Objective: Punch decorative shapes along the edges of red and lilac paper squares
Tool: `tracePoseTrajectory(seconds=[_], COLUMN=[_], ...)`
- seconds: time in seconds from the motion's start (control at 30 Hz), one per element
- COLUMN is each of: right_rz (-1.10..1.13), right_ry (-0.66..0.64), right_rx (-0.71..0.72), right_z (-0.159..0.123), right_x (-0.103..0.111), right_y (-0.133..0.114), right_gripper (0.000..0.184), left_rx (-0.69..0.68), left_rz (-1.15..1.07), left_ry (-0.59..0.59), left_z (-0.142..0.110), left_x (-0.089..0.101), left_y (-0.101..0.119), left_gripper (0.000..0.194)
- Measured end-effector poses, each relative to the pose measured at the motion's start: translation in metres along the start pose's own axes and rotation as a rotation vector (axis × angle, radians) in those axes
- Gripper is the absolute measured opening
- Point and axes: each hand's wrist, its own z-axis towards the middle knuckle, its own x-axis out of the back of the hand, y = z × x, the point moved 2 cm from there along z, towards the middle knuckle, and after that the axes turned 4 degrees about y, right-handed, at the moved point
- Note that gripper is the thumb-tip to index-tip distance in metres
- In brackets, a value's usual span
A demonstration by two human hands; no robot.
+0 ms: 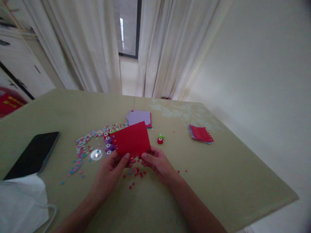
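A red sheet of craft paper or foam (132,140) is held up above the table, with small holes punched along its left and bottom edges. My left hand (109,168) pinches its lower left part, thumb on the front. At the lower right corner, my right hand (159,163) grips the same sheet between thumb and fingers. Small red punched-out bits (141,174) lie on the table beneath. Several purple, red and green pieces with eye-like tops (108,146) stand partly hidden behind the sheet. Two more, one green and one red (160,140), stand to its right.
A stack of lilac and red sheets (139,117) lies behind. Another red-topped stack (200,133) is at right. Colourful confetti (84,139) curves around a shiny clear disc (96,155). A black phone (32,155) and a white face mask (23,204) lie at left.
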Motion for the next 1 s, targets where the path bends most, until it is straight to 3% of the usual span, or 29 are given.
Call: tracePoseTrajectory(seconds=[0.4,0.63,0.8,1.0], right_rz=[-0.016,-0.112,-0.087,-0.107], right_ry=[0.076,0.031,-0.077,-0.079], right_rx=[0.067,0.084,0.031,0.03], right_z=[0.001,-0.002,-0.004,-0.001], right_x=[-0.004,-0.006,-0.008,-0.006], right_y=[0.003,0.002,0.003,0.009], right_gripper=[0.041,0.036,0.045,0.044], left_rx=[0.014,-0.012,0.008,0.02], left_rz=[0.004,0.031,0.002,-0.019], left_ry=[-0.068,-0.009,0.022,0.067], left_z=[-0.002,0.002,0.002,0.002], left_x=[-0.001,0.002,0.003,0.003], left_y=[-0.012,-0.009,-0.002,0.003], left_gripper=[0.034,0.033,0.038,0.041])
